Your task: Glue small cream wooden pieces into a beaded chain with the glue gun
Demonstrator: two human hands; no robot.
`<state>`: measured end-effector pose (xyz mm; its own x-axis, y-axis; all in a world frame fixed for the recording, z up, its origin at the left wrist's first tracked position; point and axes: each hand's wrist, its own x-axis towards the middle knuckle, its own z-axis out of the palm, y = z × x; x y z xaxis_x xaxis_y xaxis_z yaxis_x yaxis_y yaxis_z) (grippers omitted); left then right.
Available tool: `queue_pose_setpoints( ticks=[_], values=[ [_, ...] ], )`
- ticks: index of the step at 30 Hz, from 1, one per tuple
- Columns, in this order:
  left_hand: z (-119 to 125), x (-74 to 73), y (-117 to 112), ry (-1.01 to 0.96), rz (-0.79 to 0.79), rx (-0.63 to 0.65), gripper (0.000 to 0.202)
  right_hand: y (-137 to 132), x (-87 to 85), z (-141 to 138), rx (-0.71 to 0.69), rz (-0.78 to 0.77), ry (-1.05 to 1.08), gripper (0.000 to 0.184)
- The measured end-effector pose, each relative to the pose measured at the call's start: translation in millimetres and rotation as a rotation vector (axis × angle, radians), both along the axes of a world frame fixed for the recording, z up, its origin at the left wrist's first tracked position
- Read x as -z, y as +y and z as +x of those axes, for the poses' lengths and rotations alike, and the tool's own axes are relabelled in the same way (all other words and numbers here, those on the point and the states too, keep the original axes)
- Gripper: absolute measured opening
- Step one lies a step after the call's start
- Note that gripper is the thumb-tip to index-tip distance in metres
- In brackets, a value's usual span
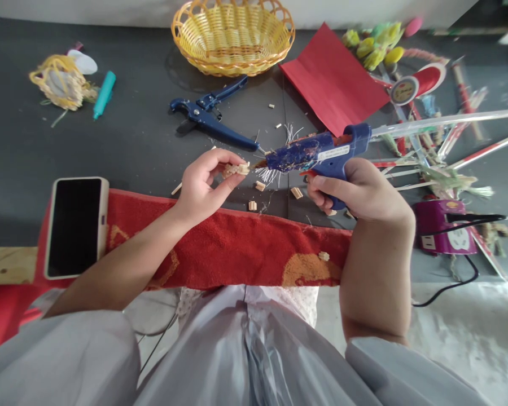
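In the head view, the left hand [205, 185] pinches a small pale bundle of sticks [236, 169] between thumb and fingertips, above the middle of the dark table [131, 141]. The right hand [358, 189] is closed around the handle of a blue glue gun [313, 152], fingers by its orange trigger; I cannot tell whether it is squeezed. The nozzle is right at the bundle's right end, contact unclear, so the step in hand seems to be gluing it. The next move would call for a steady nozzle and fingertips clear of the hot tip.

Short stick pieces [296, 193] lie on the table below the gun. A blue cutter [220, 121] and a yellow basket [232, 34] sit farther off; red paper [334, 73] and a ribbon spool [432, 79] lie far right. Along the near edge runs a red towel [232, 248], a phone [76, 225] at its left end. Pale floor [469, 338] shows near right.
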<state>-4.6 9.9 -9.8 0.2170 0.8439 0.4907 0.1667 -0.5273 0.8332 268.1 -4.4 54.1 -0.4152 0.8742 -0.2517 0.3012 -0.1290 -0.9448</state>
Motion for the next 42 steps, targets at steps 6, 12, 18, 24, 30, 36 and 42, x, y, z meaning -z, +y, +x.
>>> queue_pose_setpoints(
  ticks=[6, 12, 18, 24, 30, 36, 42],
  values=[
    [0.8, -0.8, -0.7, -0.021, 0.007, 0.009, 0.02, 0.3, 1.6, -1.7, -0.013, 0.012, 0.003, 0.043],
    [0.8, -0.6, -0.3, -0.003, -0.006, 0.009, 0.024, -1.0, 0.2, 1.0, -0.015, 0.013, 0.025, 0.042],
    [0.0, 0.0, 0.0, 0.012, -0.022, 0.009, 0.026, -0.8, -0.4, -2.8, -0.049, 0.034, 0.032, 0.047],
    [0.1, -1.0, -0.8, 0.011, -0.021, 0.006, 0.025, 0.2, -2.0, -0.9, -0.038, 0.017, -0.011, 0.044],
    [-0.3, 0.1, -0.5, -0.007, -0.034, 0.013, 0.026, 0.5, -0.7, 0.8, -0.037, 0.008, -0.011, 0.04],
    [-0.3, 0.1, -0.8, -0.002, -0.022, -0.001, 0.024, 0.0, -2.3, -0.6, -0.039, 0.016, -0.036, 0.041],
    [1.6, -4.5, -3.9, 0.006, -0.071, -0.03, 0.026, -0.8, -2.4, 3.7, 0.042, -0.01, -0.084, 0.034]
  ],
)
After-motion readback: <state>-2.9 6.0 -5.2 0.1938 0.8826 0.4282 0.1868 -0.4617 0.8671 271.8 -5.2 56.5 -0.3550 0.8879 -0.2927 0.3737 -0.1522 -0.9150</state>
